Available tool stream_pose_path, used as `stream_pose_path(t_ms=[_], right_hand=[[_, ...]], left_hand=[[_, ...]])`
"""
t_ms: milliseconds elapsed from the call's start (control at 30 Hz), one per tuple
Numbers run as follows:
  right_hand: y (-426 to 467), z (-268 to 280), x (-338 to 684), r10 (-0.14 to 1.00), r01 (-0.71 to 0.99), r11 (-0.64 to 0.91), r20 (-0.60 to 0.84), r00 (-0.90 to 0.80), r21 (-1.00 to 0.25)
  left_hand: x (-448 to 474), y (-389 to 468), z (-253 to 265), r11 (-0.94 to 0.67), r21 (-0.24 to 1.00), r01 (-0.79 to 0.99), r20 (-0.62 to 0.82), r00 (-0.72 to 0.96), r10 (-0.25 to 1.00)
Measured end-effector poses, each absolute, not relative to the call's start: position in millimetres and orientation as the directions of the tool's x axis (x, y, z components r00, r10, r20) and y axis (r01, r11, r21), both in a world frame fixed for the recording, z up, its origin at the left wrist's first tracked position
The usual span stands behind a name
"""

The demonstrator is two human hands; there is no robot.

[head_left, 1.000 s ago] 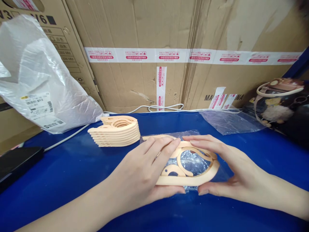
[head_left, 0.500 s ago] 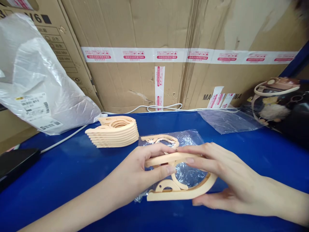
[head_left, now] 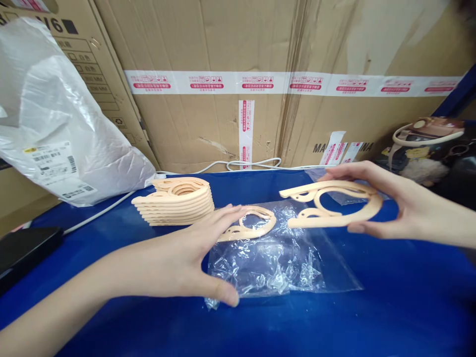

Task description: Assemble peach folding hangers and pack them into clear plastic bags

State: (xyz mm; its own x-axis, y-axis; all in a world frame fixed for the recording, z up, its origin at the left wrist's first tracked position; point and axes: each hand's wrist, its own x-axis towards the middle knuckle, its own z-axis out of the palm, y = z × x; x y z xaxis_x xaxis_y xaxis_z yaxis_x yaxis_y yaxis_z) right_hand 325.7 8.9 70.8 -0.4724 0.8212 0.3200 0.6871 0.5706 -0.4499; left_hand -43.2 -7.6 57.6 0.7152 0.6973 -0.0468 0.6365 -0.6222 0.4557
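My right hand (head_left: 386,203) grips the curved end of a cream folding clothes hanger (head_left: 362,213), folded up and raised over the right part of a clear plastic bag (head_left: 267,267). Fingers stretched and thumb apart, my left hand (head_left: 186,258) is open above the bag's left side, holding nothing. Just beyond its fingertips lies another folded hanger (head_left: 266,228) on or in the bag; I cannot tell which. The left hand hides that hanger's left end. Behind the left hand stands a neat stack of several matching folded hangers (head_left: 174,206).
A white padded parcel bag (head_left: 63,119) leans at the left by a black device (head_left: 29,253). Cardboard boxes (head_left: 208,124) wall off the back, with a white cable (head_left: 256,162) along their foot. A brown-lidded container (head_left: 416,144) sits far right, near another clear bag (head_left: 342,196).
The hanger both hands held has moved right and away, now in my right hand alone. My left hand has let go, opened and drawn left, so more of the bag shows.
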Motion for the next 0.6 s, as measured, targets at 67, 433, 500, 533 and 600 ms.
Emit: stream_pose_path(t_ms=[67,433,500,533,600], right_hand=[[16,75,344,0.838,0.705,0.542,0.227,-0.497,-0.458],[6,61,312,0.789,0.682,0.545,0.024,-0.614,-0.487],[3,55,299,0.775,0.682,0.560,0.008,-0.632,-0.470],[2,52,292,0.769,0.680,0.574,0.014,-0.640,-0.457],[-2,46,278,0.753,0.672,0.610,0.044,-0.657,-0.419]], left_hand=[[-52,-3,56,-0.645,0.362,0.674,-0.125,0.720,0.683],[-55,3,40,-0.640,0.305,0.705,-0.217,0.706,0.674],[-56,4,38,-0.650,0.293,0.701,-0.213,0.711,0.671],[-57,4,36,-0.657,0.289,0.696,-0.206,0.715,0.668],[-59,4,32,-0.669,0.292,0.684,-0.184,0.726,0.662]])
